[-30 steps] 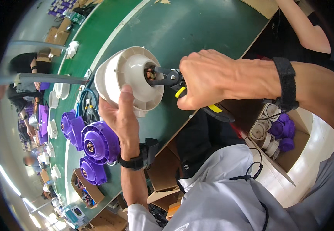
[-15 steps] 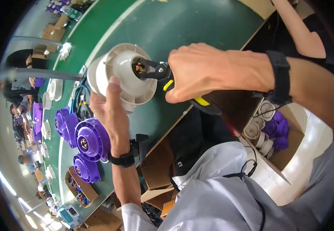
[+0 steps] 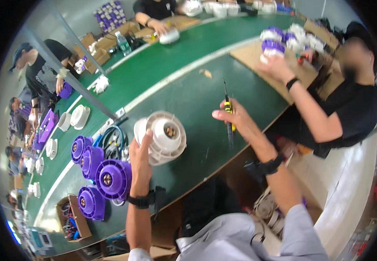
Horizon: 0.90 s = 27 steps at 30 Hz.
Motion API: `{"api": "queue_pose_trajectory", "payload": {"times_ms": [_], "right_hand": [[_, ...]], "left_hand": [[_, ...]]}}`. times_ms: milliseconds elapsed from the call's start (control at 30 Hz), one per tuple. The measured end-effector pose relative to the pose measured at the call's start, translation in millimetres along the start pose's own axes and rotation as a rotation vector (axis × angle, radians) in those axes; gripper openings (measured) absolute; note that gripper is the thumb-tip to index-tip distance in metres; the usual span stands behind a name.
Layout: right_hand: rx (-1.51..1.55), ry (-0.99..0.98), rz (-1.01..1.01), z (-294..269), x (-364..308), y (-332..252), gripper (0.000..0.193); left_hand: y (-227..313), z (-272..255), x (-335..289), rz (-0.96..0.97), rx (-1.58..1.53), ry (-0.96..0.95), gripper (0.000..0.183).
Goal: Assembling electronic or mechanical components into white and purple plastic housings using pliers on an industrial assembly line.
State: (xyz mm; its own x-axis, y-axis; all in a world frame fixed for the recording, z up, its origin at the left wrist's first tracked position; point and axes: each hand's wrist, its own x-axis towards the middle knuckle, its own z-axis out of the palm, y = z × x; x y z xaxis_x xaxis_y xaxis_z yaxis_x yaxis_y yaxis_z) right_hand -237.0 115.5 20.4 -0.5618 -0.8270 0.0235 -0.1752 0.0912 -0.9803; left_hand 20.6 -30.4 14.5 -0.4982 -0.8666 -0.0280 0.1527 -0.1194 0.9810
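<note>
My left hand [image 3: 141,158] grips a white round plastic housing [image 3: 171,151] by its left side, thumb on top. The housing is tilted, and copper-coloured parts show in its central hole. To the right, apart from it, my right hand [image 3: 241,119] is closed on a pair of pliers [image 3: 228,108] with black and yellow handles. The pliers are seen edge-on, their slim tip pointing away from me over the green table [image 3: 197,102]. Just left of my left hand stand several purple housings [image 3: 113,179] with similar copper-coloured centres.
Blue cables [image 3: 112,137] lie behind the purple housings. At the near left is a cardboard box [image 3: 80,222] of small parts. A co-worker [image 3: 349,100] sits at the right by a cardboard sheet [image 3: 258,56] with white and purple pieces. A metal post [image 3: 79,89] rises at the left.
The pliers have come out of the housing's central hole and moved right with my right hand. My left hand still holds the housing, now lower in view. The view has swung up and right.
</note>
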Motion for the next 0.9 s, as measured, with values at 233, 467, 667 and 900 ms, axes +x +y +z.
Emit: {"api": "queue_pose_trajectory", "payload": {"times_ms": [233,467,667,900], "right_hand": [[0.229,0.285,-0.169,4.7,0.3,53.5,0.050],[0.514,-0.012,0.064,-4.2,-13.2,39.1,0.061],[0.375,-0.126,0.024,-5.3,-11.9,32.8,0.066],[-0.485,-0.188,-0.401,21.0,-36.5,-21.8,0.079]], "left_hand": [[15.6,-6.8,-5.7,-0.048,-0.041,-0.057,0.044],[4.0,-28.1,12.8,-0.241,0.009,-0.031,0.054],[-13.1,-19.9,-4.1,-0.212,-0.124,-0.080,0.046],[-1.7,-6.9,-4.2,-0.088,-0.072,0.015,0.050]]}}
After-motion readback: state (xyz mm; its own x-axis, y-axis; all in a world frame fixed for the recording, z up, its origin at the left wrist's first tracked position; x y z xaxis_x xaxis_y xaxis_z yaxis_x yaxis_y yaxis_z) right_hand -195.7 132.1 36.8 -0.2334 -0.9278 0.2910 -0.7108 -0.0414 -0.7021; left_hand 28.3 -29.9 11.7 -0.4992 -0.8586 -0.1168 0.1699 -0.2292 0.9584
